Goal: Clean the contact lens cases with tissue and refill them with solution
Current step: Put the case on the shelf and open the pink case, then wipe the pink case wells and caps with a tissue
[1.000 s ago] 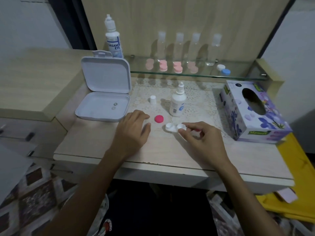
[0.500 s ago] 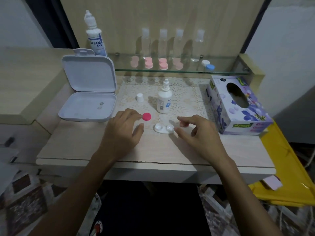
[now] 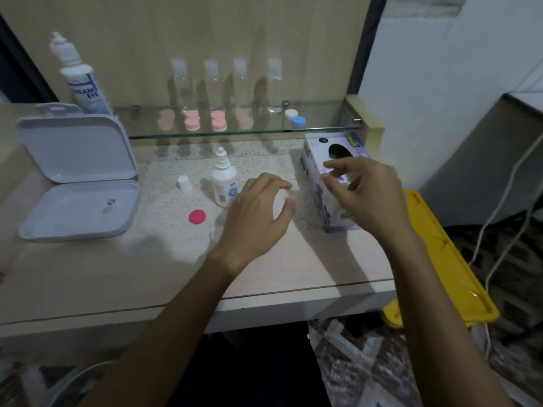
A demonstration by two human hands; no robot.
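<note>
Tissue box (image 3: 329, 207) beneath right hand (image 3: 364, 195)

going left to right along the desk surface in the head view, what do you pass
open white case → small white cap → pink lid → small solution bottle → left hand → right hand

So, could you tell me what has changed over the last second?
The right hand left the case and rose to the tissue box opening, fingers curled but holding nothing. The left hand moved right and now covers the case. The pink cap, small bottle and white box stayed put.
</note>
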